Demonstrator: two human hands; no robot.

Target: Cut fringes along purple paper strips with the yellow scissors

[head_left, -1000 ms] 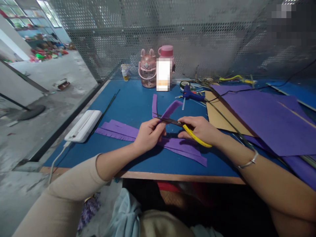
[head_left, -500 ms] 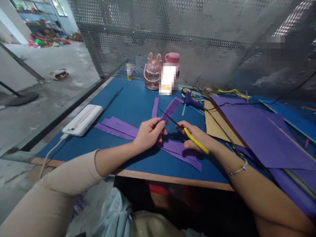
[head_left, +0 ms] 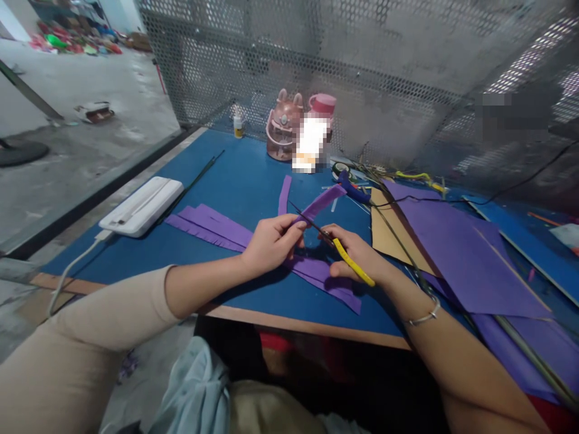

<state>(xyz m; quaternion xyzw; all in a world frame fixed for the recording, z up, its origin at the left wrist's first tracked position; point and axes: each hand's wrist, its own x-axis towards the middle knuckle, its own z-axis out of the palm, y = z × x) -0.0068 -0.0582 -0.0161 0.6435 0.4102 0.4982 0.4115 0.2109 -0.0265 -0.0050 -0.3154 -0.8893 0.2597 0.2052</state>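
Note:
My left hand (head_left: 274, 244) pinches a purple strip (head_left: 323, 202) between thumb and fingers, its free end slanting up to the right. Yellow-handled scissors (head_left: 353, 262) are in my right hand (head_left: 357, 253), their dark blades lying across the strip close to my left fingertips. Whether the blades are fully closed I cannot tell. Beneath my hands, purple strips (head_left: 212, 226) with a fringed edge lie on the blue tabletop (head_left: 226, 175), partly hidden by my left hand. A narrow purple strip (head_left: 284, 196) lies just beyond it.
A white power bank (head_left: 141, 207) with a cable lies at left. Pink bottles (head_left: 284, 129) and a small white bottle (head_left: 238, 123) stand at the back. A blue glue gun (head_left: 355, 188), brown sheet (head_left: 393, 229) and large purple sheets (head_left: 470, 259) are at right. A perforated metal panel (head_left: 253, 54) borders the back.
The held strip's free end has swung lower and farther right. The scissors stay across it, with both hands nearly in place. The whole view has shifted slightly.

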